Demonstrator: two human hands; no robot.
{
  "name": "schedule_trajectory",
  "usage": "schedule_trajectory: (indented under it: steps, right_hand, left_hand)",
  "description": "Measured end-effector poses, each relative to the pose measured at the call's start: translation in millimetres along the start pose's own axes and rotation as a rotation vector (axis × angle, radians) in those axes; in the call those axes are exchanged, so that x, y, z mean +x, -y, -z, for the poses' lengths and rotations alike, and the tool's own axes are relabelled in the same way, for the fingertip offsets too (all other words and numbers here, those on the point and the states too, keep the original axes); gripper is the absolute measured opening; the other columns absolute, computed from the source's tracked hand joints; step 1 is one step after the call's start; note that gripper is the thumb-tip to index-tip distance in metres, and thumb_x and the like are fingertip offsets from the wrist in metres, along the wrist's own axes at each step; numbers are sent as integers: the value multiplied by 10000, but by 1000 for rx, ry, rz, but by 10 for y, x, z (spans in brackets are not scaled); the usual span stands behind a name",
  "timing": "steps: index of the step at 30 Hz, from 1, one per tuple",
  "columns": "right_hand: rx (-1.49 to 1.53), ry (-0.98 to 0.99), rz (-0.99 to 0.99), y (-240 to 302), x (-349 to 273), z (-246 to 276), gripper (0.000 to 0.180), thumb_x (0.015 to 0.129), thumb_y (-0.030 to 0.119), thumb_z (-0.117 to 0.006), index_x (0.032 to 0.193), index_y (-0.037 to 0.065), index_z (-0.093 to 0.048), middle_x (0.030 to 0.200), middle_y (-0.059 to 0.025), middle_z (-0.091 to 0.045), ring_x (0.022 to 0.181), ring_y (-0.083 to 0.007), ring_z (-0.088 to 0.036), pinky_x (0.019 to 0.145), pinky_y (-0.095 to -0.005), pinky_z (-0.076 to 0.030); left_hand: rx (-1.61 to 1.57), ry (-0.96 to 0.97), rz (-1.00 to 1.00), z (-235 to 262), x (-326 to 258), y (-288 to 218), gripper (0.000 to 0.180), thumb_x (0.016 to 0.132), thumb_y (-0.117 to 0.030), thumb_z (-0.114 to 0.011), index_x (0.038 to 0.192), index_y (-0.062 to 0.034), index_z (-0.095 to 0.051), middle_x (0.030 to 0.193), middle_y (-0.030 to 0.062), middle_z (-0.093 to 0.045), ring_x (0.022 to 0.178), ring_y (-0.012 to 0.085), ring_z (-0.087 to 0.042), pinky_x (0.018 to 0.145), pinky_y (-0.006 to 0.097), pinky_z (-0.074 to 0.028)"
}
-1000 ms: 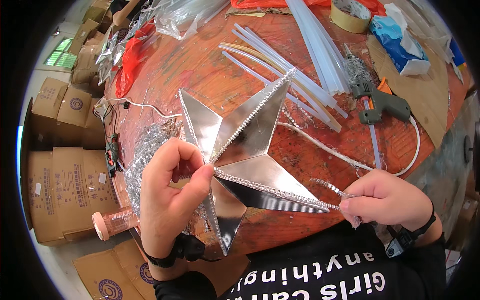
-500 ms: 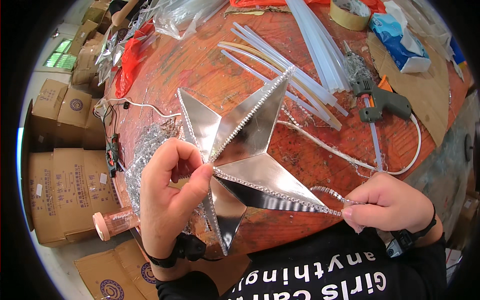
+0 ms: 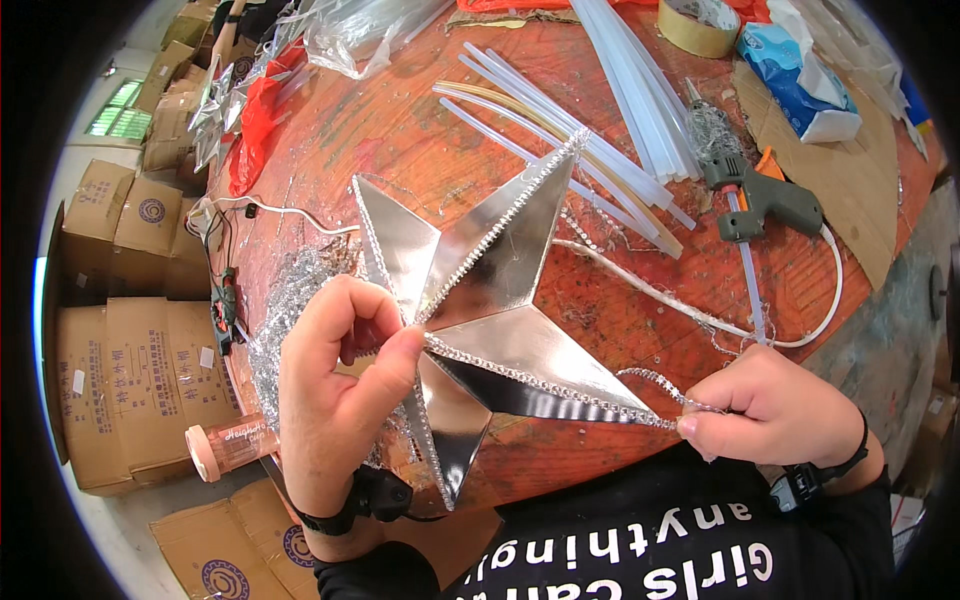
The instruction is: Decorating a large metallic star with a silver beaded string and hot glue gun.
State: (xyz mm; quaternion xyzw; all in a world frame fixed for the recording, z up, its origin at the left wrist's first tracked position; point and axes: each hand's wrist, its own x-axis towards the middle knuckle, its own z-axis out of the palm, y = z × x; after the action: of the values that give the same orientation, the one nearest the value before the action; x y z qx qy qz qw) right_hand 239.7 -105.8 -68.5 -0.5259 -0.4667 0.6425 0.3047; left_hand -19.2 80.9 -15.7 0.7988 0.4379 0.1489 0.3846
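Star: one silver five-pointed star [image 3: 490, 310], held above the table [image 3: 400, 140] in front of the person.
Left hand: the left hand [image 3: 335, 400] pinches the star at its centre, thumb pressed on the bead trim.
Right hand: the right hand [image 3: 775, 415] pinches one bead strip [image 3: 665, 385] at the star's right tip.
Glue gun: one glue gun [image 3: 755, 190], beyond the star to the right.
Glue sticks: perhaps a dozen glue sticks [image 3: 600, 130] behind the star; hard to count.
Tape: one tape roll [image 3: 700, 25], far behind the star.
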Motion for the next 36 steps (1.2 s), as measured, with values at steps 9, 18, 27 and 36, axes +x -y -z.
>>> schedule_trajectory:
  steps: [9, 18, 27, 36]
  right_hand:
    - [-77, -59, 14, -28, 20, -24, 264, 962, 174, -644, 777, -14, -627, 593, -133, -507, 522, -217, -450, 533, -341, -412]
    - [-265, -215, 112, -28, 79, -147, 184, 954, 104, -650, 810, -10, -640, 640, -75, -626, 534, -201, -570, 542, -316, -456]
    - [-394, -282, 145, -23, -6, -100, 144, 967, 129, -647, 1028, 2, -678, 876, -167, -706, 735, -310, -678, 639, -375, -517]
    - [-238, -921, 252, 87, -741, 683, 421, 1073, 375, -485, 1136, 5, -677, 756, -11, -669, 558, 25, -465, 459, -145, -241]
  left_hand:
    - [-16, 9, 5, 2, -4, -7, 126, 856, -38, -683, 882, -21, -560, 799, -30, -500, 732, 67, -426, 674, 226, -375]
    - [-71, 56, 17, 51, 14, 57, 94, 886, -41, -652, 896, -13, -563, 811, -14, -514, 727, 64, -464, 668, 231, -405]
    - [-448, -91, -110, 170, -26, 219, 132, 1026, -121, -496, 1079, -15, -554, 887, 18, -571, 800, 90, -534, 725, 244, -438]
    - [-817, -529, -409, 791, -252, 540, 119, 1080, -177, -466, 1043, -74, -514, 814, 3, -396, 739, 132, -441, 666, 269, -377]
